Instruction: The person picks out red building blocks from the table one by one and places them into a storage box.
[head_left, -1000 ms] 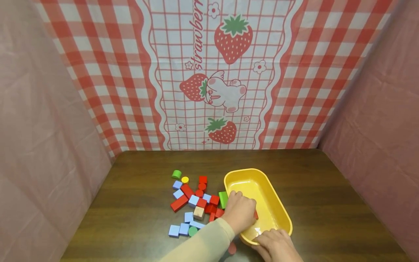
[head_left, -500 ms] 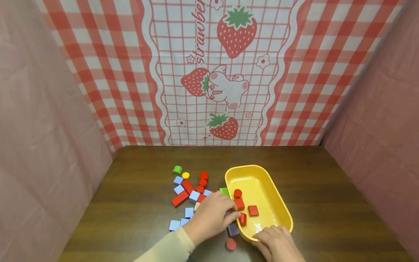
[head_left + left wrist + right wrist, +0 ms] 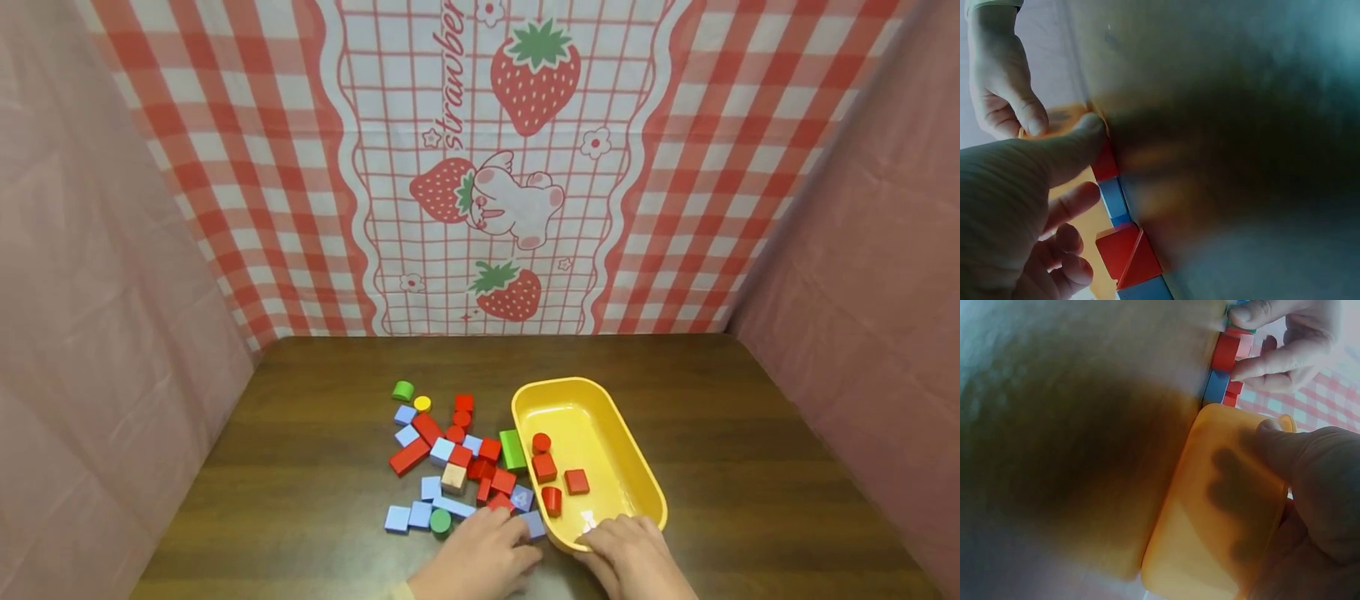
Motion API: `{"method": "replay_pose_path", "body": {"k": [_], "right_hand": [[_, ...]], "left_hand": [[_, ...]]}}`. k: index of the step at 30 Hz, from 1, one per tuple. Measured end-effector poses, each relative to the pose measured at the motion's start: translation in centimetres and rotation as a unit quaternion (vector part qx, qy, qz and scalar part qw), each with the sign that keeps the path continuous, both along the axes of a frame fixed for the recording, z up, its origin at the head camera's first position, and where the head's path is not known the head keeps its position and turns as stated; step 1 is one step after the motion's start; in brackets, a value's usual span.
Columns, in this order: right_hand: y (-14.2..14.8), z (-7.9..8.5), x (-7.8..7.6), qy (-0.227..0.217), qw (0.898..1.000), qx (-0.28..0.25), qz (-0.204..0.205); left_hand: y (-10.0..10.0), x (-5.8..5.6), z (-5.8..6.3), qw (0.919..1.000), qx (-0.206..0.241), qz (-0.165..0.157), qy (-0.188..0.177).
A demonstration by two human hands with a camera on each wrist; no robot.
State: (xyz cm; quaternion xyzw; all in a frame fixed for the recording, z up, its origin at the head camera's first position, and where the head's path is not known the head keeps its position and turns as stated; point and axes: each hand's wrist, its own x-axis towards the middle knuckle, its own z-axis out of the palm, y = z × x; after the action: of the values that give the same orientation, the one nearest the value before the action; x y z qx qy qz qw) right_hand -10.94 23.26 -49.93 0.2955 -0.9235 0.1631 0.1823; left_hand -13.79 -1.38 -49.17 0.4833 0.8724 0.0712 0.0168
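Position: on the surface (image 3: 720,433), directly right of a spread of loose blocks (image 3: 461,457), a yellow tray (image 3: 600,450). Orientation: upright, mouth upward, long axis running away from the person and slanting from near right to far left. Just beside the tray's left wall, a green block (image 3: 513,451) on a roughly similar axis. At the left of the spread, two long red blocks (image 3: 408,457) set at an angle to each other, right ends close together. Nearer the person, a thin blue bar (image 3: 454,507), right end slightly closer.

Appearance: glossy tray with rounded corners and raised rim. Inside, toward the left wall, four small red pieces (image 3: 543,467), one a cylinder. Outside, mostly red and light blue shapes, plus a wooden block (image 3: 453,478), green cylinder (image 3: 440,522), yellow disc (image 3: 422,404), green half-round (image 3: 402,391) and blue block marked 4 (image 3: 521,498).

Grip, right hand (image 3: 633,554): clamped on the tray's near rim, fingers over the edge, thumb outside. Grip, left hand (image 3: 480,554): unclosed, thumb and fingers parted, at the near edge of the spread; contact with blocks not determinable.

View differences: tray contents clear only from the head; outer wall with dark patches from the right wrist, also a rounded red block (image 3: 1227,351) near the left fingers; right sleeve (image 3: 994,2) only from the left wrist.
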Motion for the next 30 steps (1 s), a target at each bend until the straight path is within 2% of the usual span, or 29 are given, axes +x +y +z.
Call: {"method": "replay_pose_path", "body": {"k": [2,5,10,12,13,18,19,22,24,26,30], "right_hand": [[0.0,0.0,0.0,-0.004,1.0,0.001,-0.002],[0.0,0.1,0.1,-0.013,1.0,0.002,-0.007],[0.1,0.1,0.1,-0.021,1.0,0.003,-0.008],[0.1,0.1,0.1,-0.026,1.0,0.005,-0.009],[0.1,0.1,0.1,-0.029,1.0,0.006,-0.01],[0.0,0.4,0.1,-0.046,0.999,0.009,-0.012],[0.0,0.5,0.1,-0.05,0.999,0.009,-0.013],[0.0,0.5,0.1,-0.053,0.998,0.006,-0.012],[0.0,0.4,0.1,-0.047,0.999,0.003,-0.012],[0.0,0.3,0.1,-0.029,1.0,-0.004,-0.008],[0.1,-0.1,0.1,0.013,1.0,-0.018,0.002]], "left_hand": [[-0.1,0.1,-0.2,1.0,0.004,0.005,0.002],[-0.3,0.2,-0.2,0.9998,0.006,0.006,-0.018],[-0.6,0.4,0.0,0.9935,0.009,0.017,-0.112],[-0.7,0.5,0.1,0.9909,0.009,0.023,-0.132],[-0.8,0.6,0.2,0.99,0.008,0.023,-0.139],[-1.4,0.9,1.0,0.9915,0.01,0.009,-0.129],[-1.5,0.9,1.3,0.992,0.019,0.008,-0.124],[-1.9,0.7,2.8,0.9948,0.072,0.012,-0.071],[-2.1,0.3,3.9,0.9923,0.12,0.024,-0.017],[-2.0,-0.4,5.1,0.9841,0.169,0.036,0.04],[-0.8,-2.6,6.8,0.9671,0.228,0.061,0.095]]}}
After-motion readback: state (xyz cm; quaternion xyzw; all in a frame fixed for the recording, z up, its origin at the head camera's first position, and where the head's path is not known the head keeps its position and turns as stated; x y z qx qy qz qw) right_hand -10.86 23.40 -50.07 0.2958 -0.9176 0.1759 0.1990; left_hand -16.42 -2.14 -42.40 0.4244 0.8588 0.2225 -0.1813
